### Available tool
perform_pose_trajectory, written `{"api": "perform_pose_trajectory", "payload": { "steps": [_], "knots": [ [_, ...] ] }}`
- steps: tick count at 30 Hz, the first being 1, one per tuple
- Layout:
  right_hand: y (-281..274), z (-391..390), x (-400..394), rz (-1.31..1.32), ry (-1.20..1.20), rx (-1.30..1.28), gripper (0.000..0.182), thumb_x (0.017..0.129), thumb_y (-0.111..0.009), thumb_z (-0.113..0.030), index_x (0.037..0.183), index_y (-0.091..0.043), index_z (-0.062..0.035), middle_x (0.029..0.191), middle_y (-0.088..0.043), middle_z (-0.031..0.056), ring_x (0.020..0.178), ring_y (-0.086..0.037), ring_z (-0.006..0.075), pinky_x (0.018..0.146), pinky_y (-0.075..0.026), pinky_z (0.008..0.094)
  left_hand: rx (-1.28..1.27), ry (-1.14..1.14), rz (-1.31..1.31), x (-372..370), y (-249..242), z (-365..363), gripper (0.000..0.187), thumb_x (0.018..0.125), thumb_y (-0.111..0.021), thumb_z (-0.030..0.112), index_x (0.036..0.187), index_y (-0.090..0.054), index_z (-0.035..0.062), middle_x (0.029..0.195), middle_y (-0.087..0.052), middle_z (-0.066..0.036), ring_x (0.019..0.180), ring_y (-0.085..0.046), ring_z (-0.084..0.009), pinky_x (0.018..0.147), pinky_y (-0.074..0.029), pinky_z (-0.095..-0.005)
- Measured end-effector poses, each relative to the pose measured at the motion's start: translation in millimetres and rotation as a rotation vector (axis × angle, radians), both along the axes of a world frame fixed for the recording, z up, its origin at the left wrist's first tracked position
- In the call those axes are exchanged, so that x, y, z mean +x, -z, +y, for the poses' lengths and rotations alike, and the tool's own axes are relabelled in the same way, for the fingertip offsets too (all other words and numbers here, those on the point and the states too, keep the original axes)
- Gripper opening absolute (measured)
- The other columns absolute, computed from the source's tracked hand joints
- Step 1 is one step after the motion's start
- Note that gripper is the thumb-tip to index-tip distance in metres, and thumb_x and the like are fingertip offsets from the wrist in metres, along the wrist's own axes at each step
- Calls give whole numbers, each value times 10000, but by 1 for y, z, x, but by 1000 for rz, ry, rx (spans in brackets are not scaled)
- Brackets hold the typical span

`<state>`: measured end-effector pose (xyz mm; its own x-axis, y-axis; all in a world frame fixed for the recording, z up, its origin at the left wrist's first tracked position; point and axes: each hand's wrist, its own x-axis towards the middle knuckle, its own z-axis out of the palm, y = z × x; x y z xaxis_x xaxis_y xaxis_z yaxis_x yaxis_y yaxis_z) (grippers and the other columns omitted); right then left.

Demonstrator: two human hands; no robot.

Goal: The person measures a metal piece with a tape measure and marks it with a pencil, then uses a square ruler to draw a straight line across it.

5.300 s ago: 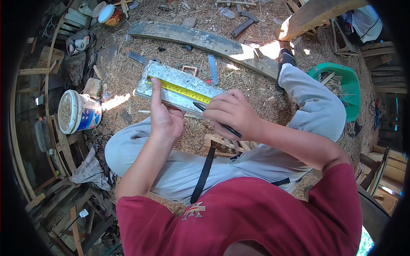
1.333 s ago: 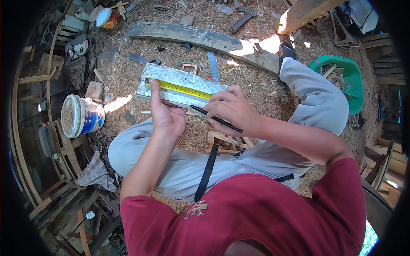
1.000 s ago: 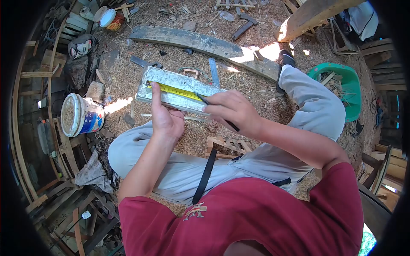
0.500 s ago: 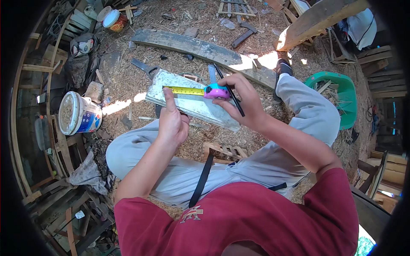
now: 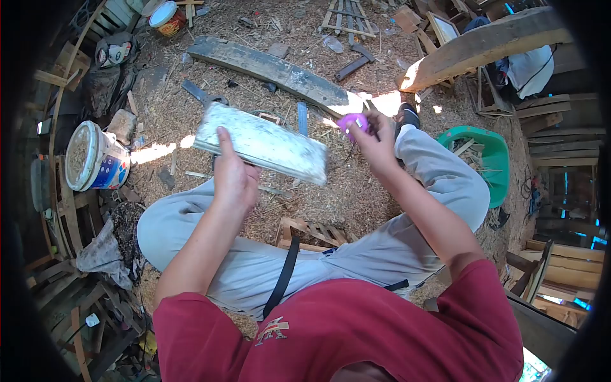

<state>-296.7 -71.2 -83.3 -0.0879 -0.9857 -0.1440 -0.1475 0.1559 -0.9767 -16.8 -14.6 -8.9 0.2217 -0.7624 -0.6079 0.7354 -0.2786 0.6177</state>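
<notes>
A pale, mottled board (image 5: 264,142) hangs tilted above my lap, gripped near its left end by my left hand (image 5: 234,177), with the thumb on top. To the right of the board and apart from it, my right hand (image 5: 377,141) holds a purple tape measure (image 5: 353,127). No yellow blade shows. The black pencil-like stick is hard to make out at this hand. Behind the board's left end a handsaw (image 5: 202,94) lies on the ground, partly hidden. A bluish flat strip (image 5: 302,118) lies just beyond the board.
A long weathered beam (image 5: 273,71) crosses the ground ahead. On the left stands a white bucket (image 5: 95,156); on the right, a green basin (image 5: 495,167) with wood scraps. A small wooden frame (image 5: 312,232) sits between my legs. A thick timber (image 5: 484,48) slants at the upper right.
My right hand has moved right, taking the tape measure off the board, and the yellow blade is no longer visible. My left hand still holds the board. The view has shifted slightly.
</notes>
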Motion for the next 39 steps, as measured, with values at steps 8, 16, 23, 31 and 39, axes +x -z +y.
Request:
{"api": "perform_pose_trajectory", "payload": {
  "steps": [8, 16, 23, 31, 39],
  "knots": [
    [129, 58, -44, 643, -581, 258, 483, 708, -903, -262, 1086, -686, -54, 988, -740, 134, 912, -717, 234, 823, -573, 364, -70, -321, -98, 50, -1, -17, 756, 1078, -444, 557, 1613, -254, 58, 1624, -379, -151, 1514, -358, -307, 1288, -267, -479],
    [190, 34, -18, 684, -928, 159, 461, 743, -874, -216, 1128, -681, -51, 981, -712, 133, 929, -695, 239, 847, -559, 371, -145, -313, 51, 73, -6, -1, 776, 1063, -479, 568, 1618, -261, 71, 1643, -353, -155, 1528, -333, -315, 1282, -273, -486],
    [276, 32, -4, 968, -874, 397, 413, 956, -640, -425, 1137, -702, -60, 1051, -744, 166, 1017, -714, 365, 907, -572, 459, 12, -267, 65, 75, -17, 11, 754, 1067, -489, 557, 1615, -277, 83, 1647, -356, -135, 1553, -280, -293, 1301, -197, -491],
    [274, -8, 69, 952, -602, 405, 379, 996, -556, -356, 1133, -669, -22, 1059, -732, 237, 1016, -706, 448, 906, -548, 548, 24, -306, 229, 81, -23, 7, 609, 1097, -499, 442, 1549, -389, 48, 1573, -466, -126, 1475, -424, -285, 1265, -318, -451],
    [322, -23, 137, 650, 230, 718, 535, 952, -705, -327, 1317, -484, -6, 1317, -622, 316, 1205, -643, 449, 979, -522, 558, 77, -386, 247, 87, -11, -3, 533, 1092, -539, 380, 1514, -451, 68, 1543, -510, -109, 1449, -461, -282, 1237, -356, -479]
  ]
}}
